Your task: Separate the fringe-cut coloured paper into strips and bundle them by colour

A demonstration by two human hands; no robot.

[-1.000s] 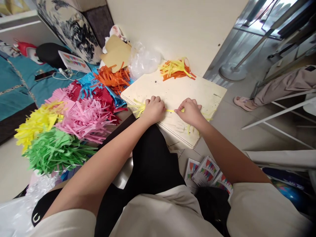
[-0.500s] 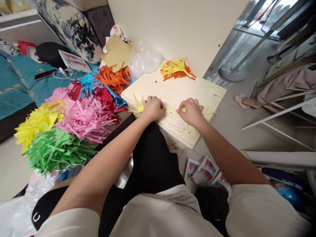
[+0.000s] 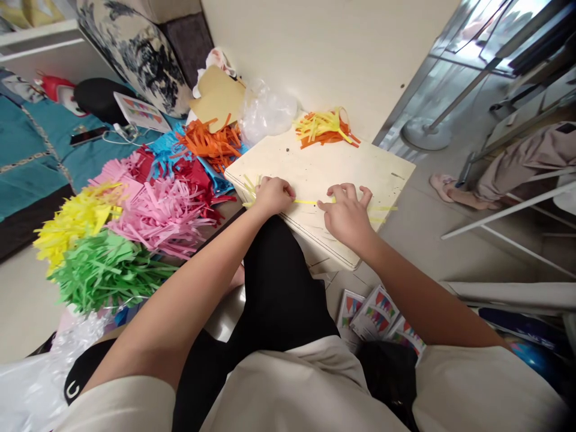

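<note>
A yellow paper tassel (image 3: 306, 202) lies across the small cream table in front of me, its middle drawn into a thin twisted strand. My left hand (image 3: 275, 195) is closed around the strand near its left end, and fringe strips poke out beyond the knuckles. Over the right part lies my right hand (image 3: 348, 215), fingers spread and the index fingertip at the strand. More yellow fringe shows past that hand; the palm hides what lies beneath. A finished-looking bunch of yellow and orange tassels (image 3: 326, 128) rests at the table's far side.
The cream table (image 3: 382, 165) has a corner towards me. Piles of pink (image 3: 157, 216), green (image 3: 110, 270) and orange paper fringe (image 3: 211, 143) lie at left. A clear plastic bag (image 3: 269, 109) sits behind. Printed packets (image 3: 374, 313) are on the floor; another person's leg (image 3: 508, 171) is at right.
My right hand has loosened from a pinch on the yellow strand and spread its fingers. My left hand keeps its closed hold, slightly further left along the tassel.
</note>
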